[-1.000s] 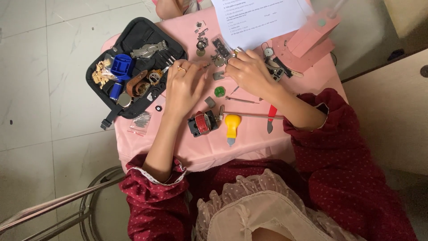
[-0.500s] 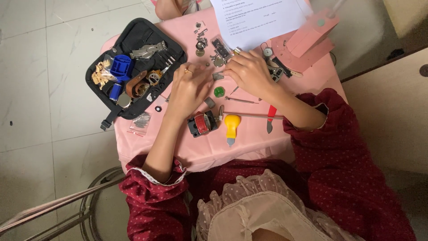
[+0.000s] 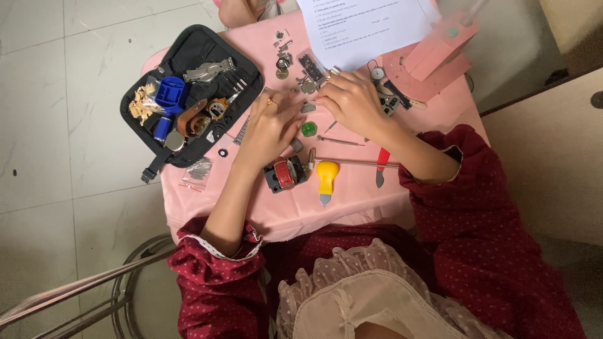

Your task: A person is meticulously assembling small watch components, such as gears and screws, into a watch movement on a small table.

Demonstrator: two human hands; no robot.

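Tools fill a black zip case [image 3: 188, 56] lying open at the left edge of the pink worktop [image 3: 352, 207]; inside it sit a blue plastic holder [image 3: 169, 93], a brown strap [image 3: 191, 119] and some metal pieces. Just right of the case, the left hand [image 3: 271, 125] rests on the cloth with its fingers [image 3: 287, 108] curled toward a small metal part [image 3: 308, 108]; whether they actually pinch it I cannot tell. Below that hand lie a red and black watch holder [image 3: 286, 173] and a yellow-handled tool [image 3: 326, 177], with a small green round piece [image 3: 308, 129] between the two hands. The right hand [image 3: 355, 103] lies touching or nearly touching the left, its fingers bent down over the same small part, the grip hidden. Further right are a red-handled tool [image 3: 382, 164], a white printed sheet [image 3: 364, 25] and a pink box [image 3: 436, 53].
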